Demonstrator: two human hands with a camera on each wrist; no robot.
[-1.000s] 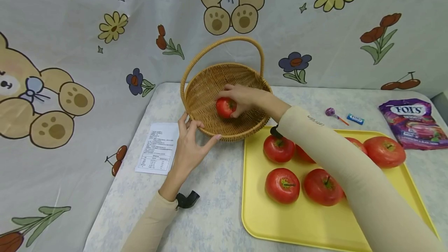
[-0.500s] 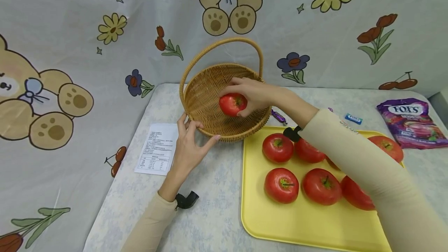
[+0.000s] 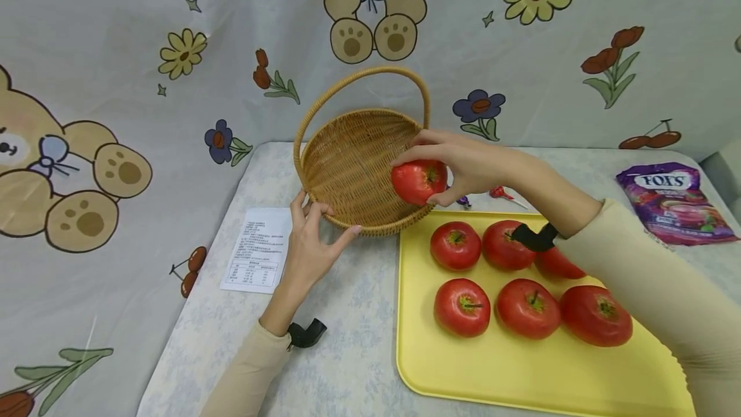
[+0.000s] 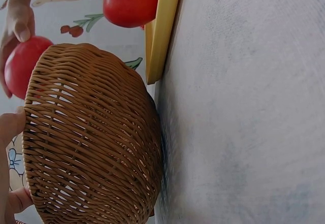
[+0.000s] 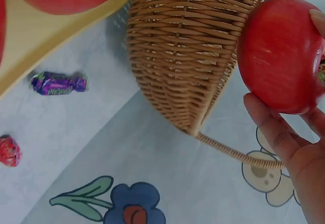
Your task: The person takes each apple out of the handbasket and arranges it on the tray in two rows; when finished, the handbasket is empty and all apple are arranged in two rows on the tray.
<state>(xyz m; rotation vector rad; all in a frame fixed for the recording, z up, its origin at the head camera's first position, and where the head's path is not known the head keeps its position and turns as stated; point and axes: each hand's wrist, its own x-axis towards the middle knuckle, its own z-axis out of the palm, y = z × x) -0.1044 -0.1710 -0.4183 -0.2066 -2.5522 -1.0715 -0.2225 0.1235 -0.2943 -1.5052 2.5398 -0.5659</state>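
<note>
A wicker basket (image 3: 359,166) with a tall arched handle stands at the back of the table, its visible inside bare. My left hand (image 3: 309,246) holds its near-left rim, with fingers and thumb along the edge. My right hand (image 3: 469,163) grips a red apple (image 3: 413,182) between fingers and thumb, at the basket's right rim. In the right wrist view this apple (image 5: 282,56) is raised beside the basket's mouth, clear of the table. Several more red apples (image 3: 528,309) sit in rows on a yellow tray (image 3: 463,372) at the right.
A purple candy bag (image 3: 671,201) lies at the back right. Behind the tray are a red-headed lollipop (image 3: 499,192) and a purple wrapped candy (image 5: 58,83). A printed paper (image 3: 257,250) lies left of my left hand. A patterned cloth (image 3: 231,31) hangs behind.
My right hand has lifted the apple from inside the basket and carried it right to the rim. The left hand stays on the basket; the view has shifted slightly.
</note>
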